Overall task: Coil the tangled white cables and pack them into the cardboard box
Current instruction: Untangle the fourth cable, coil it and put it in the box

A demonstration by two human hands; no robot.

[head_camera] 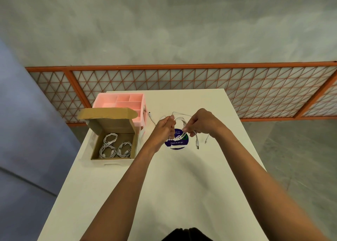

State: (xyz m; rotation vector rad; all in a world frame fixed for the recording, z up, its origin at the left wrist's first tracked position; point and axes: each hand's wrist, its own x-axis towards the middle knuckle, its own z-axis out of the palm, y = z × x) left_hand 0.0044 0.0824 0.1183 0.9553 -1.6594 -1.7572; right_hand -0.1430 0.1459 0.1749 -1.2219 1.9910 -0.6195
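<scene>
A thin white cable hangs in several loose loops above the middle of the counter, held between both hands. The left hand has its fingers curled round one side of the loops. The right hand pinches the other side between thumb and fingertips, so both hands are clamped on the same cable, close together but not touching. One tail drops from the right hand to a white plug lying on the counter, and a strand trails left toward the pink organiser. The cardboard box sits open at the counter's left edge, lid flap raised, with three coiled cables lying on its floor, each a small separate ring. How many loops the hands hold is hard to count, because the strands overlap and the fingers cover them. The round purple sticker under the hands is partly hidden, and its lettering can only be read in part.
</scene>
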